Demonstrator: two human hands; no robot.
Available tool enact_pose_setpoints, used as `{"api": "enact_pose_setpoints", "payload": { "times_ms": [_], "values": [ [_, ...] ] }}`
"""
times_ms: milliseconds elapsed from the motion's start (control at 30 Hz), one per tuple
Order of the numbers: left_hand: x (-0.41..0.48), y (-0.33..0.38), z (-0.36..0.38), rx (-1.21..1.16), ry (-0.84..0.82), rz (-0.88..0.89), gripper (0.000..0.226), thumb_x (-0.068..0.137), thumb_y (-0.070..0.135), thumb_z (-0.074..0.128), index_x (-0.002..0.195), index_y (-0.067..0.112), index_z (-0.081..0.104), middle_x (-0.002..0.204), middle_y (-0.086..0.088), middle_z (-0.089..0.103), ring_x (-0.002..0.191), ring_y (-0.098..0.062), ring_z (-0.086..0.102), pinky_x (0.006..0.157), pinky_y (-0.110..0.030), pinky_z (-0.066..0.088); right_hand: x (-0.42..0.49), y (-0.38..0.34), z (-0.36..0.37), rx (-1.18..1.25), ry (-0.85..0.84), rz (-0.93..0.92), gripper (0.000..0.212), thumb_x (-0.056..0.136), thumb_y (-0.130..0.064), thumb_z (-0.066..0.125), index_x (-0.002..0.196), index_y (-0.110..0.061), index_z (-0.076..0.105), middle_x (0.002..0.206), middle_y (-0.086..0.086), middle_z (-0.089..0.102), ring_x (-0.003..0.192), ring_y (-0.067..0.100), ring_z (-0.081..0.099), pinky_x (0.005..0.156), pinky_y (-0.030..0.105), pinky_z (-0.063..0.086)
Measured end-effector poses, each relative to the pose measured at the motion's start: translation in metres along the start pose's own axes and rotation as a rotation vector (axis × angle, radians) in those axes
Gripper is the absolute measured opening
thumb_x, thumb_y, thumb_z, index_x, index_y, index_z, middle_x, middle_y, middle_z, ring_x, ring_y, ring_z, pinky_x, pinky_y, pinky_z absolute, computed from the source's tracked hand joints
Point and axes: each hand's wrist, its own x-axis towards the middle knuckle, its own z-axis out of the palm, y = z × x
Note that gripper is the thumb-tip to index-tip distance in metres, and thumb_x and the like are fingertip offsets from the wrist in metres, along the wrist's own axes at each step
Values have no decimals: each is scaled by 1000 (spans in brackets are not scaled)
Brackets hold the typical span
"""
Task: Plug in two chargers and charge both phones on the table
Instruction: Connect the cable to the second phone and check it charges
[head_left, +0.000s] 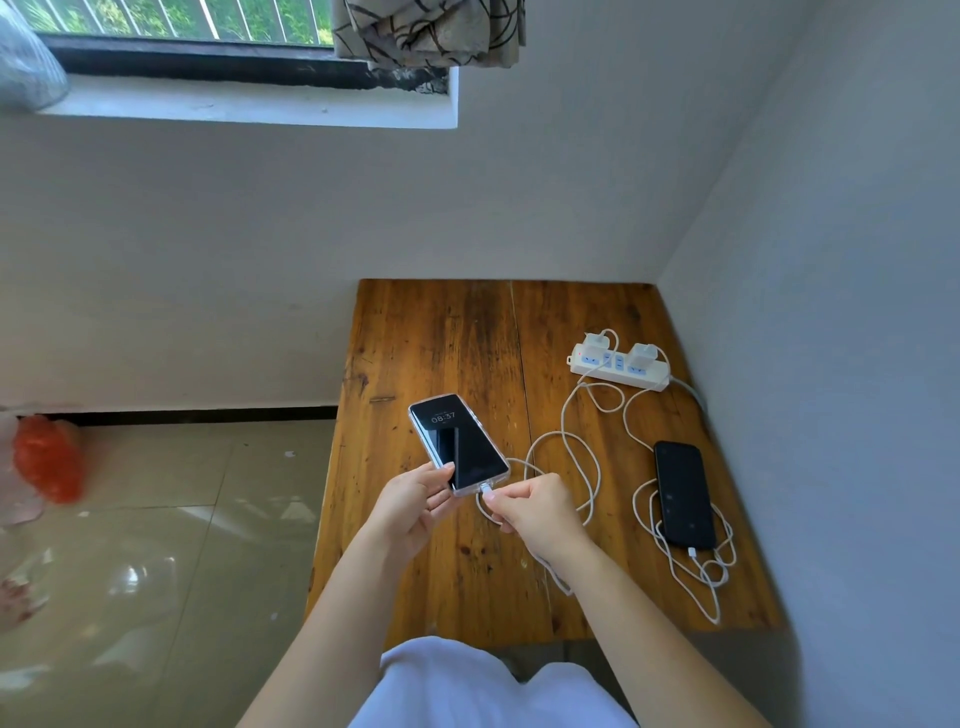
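My left hand (415, 499) holds a phone in a clear case (457, 447) above the wooden table (447, 343); its screen is lit and reads 08:37. My right hand (535, 512) pinches the white cable plug (487, 489) at the phone's bottom port. That white cable (566, 441) loops back to a white charger (597, 341) in the white power strip (618, 366). A second white charger (643, 356) sits in the same strip. Its cable (675, 566) runs to a black phone (683, 493) lying flat at the right, with the plug in its bottom end.
The table stands in a corner, walls behind and to the right. A window sill with a curtain (426, 31) is above left. Tiled floor (156, 519) lies to the left with a red bag (47, 457) by the wall.
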Motion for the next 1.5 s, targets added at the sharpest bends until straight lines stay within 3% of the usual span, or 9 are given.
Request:
{"api": "enact_pose_setpoints", "payload": {
  "times_ms": [300, 567, 700, 1167, 1400, 1500],
  "values": [
    [0, -2, -6, -30, -43, -5, 14, 91, 1, 58, 100, 12, 59, 107, -18, 69, 84, -25, 75, 55, -23, 57, -3, 1, 1, 4, -7, -2, 20, 86, -29, 68, 66, -31, 68, 70, -11, 68, 70, 11, 65, 53, 13, 44],
    [0, -3, -6, -21, -57, -3, 28, 91, 2, 58, 118, 7, 55, 115, -20, 66, 99, -30, 70, 68, -26, 61, -5, 3, 1, -6, -3, -3, 29, 86, -30, 68, 57, -32, 65, 66, -9, 68, 69, 12, 66, 51, 14, 44],
    [0, -4, -5, -17, -49, -4, 24, 91, 3, 58, 115, 8, 56, 116, -19, 65, 99, -29, 69, 69, -26, 60, -5, 3, 1, 1, -12, -5, 26, 86, -30, 68, 60, -31, 67, 68, -9, 69, 70, 12, 66, 53, 14, 46],
    [4, -3, -7, -21, -95, -34, 37, 92, 1, 56, 129, 3, 52, 113, -20, 70, 99, -28, 71, 70, -28, 61, -3, 5, -1, 5, -38, 2, 26, 87, -28, 67, 61, -29, 68, 71, -6, 70, 72, 12, 66, 57, 18, 48],
    [6, -4, -6, -30, -88, -44, 34, 92, 1, 56, 126, 4, 54, 111, -19, 71, 96, -28, 72, 60, -25, 60, -2, 6, -3, 11, -46, 20, 16, 87, -28, 67, 72, -25, 73, 72, -8, 70, 72, 11, 66, 55, 15, 46],
    [7, -4, -7, -25, -95, -41, 34, 92, 0, 56, 126, 4, 54, 109, -18, 72, 96, -28, 72, 65, -27, 61, -1, 7, -3, 12, -52, 30, 13, 87, -28, 67, 83, -19, 76, 74, -8, 70, 73, 12, 65, 56, 16, 47]
  ]
}}
